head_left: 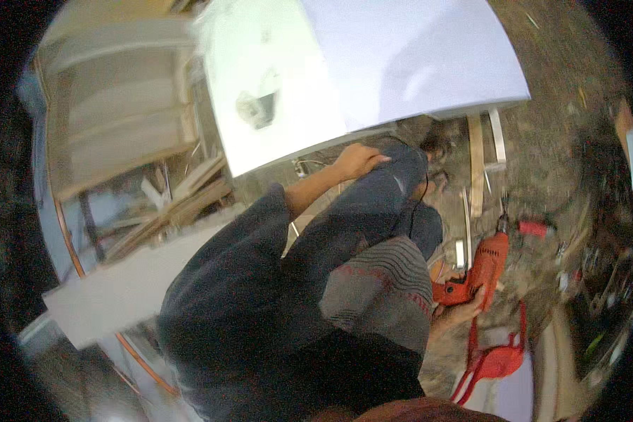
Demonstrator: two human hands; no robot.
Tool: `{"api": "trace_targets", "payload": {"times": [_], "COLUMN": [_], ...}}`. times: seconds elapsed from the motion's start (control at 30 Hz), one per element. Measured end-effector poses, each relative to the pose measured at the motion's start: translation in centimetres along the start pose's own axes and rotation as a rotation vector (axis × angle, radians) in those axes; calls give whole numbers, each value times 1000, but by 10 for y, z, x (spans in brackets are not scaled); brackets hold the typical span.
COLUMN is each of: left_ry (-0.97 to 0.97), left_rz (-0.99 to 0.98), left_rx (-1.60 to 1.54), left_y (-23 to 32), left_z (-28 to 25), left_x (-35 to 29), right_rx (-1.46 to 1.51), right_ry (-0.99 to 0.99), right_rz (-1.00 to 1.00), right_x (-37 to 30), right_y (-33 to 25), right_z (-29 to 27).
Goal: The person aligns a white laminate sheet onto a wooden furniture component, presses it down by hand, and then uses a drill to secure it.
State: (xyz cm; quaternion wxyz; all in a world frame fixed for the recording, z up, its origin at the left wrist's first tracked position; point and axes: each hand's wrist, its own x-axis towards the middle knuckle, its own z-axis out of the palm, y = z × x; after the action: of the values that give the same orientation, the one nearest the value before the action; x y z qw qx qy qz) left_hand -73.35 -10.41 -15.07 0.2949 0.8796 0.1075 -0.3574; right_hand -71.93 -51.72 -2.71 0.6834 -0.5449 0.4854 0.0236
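Observation:
My right hand (463, 311) is wrapped round the handle of a red power drill (487, 264) on my right. The drill's chuck and thin bit point away from me, just above the ground or touching it; I cannot tell which. My left hand (361, 160) lies over my bent knee in dark trousers, its fingers loosely bent and nothing seen in them. Just beyond that hand is the near edge of a large white panel (429, 63). On the panel's left part is a small grey and dark object (260, 107), too blurred to name.
Wooden strips (475, 169) lie on the dirt ground beyond the drill, beside a small red cylinder (533, 228). A red strapped item (501, 362) is at the lower right. To the left stand a wooden frame (119, 119), scrap wood (183, 193) and a white board (112, 295).

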Motion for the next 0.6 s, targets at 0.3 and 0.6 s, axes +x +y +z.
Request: {"api": "trace_targets", "payload": {"times": [0.3, 0.6], "left_ry": [988, 829], "left_rz": [-741, -631], "left_rx": [-184, 319], "left_y": [-212, -464], "left_z": [-50, -116], "left_x": [-183, -209], "right_rx": [-223, -116], "right_ry": [-50, -335], "right_rz": [-166, -116], "right_x": [-78, -221], "right_y": [-10, 55], "right_z": [-16, 27]}}
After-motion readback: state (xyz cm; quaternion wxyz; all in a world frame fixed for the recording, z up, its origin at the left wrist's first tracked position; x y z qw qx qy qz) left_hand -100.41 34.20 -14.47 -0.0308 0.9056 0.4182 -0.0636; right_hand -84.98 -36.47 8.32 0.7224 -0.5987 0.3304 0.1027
